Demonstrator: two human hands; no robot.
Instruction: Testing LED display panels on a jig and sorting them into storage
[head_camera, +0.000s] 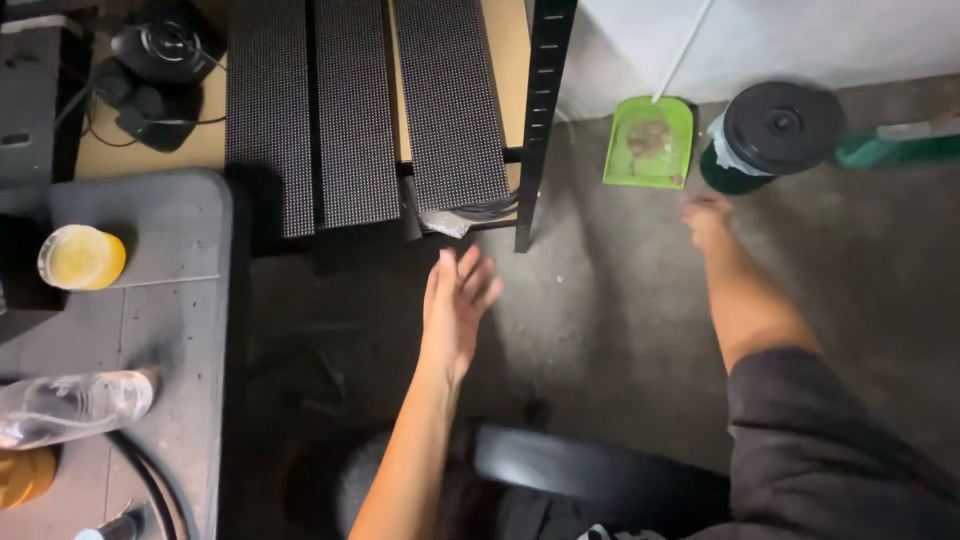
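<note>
A: Blur?
B: Right hand (707, 218), at two o'clock, is smeared; its fingers cannot be told apart, nor whether they hold anything.

A: Cut-offs?
B: Bottle (70, 408) at nine o'clock runs off the left edge, cap end unseen. An orange thing (25, 476) at eight o'clock shows only in part. The panels (355, 105) at twelve leave by the top edge.

A: Hidden?
B: The dustpan (649, 141) contents are too small to identify. The broom (895, 145) is cropped right.

A workshop is suggested: dark LED panels (355, 105) are stacked on a metal rack (540, 110) at far left, above bare concrete floor (620, 330).
</note>
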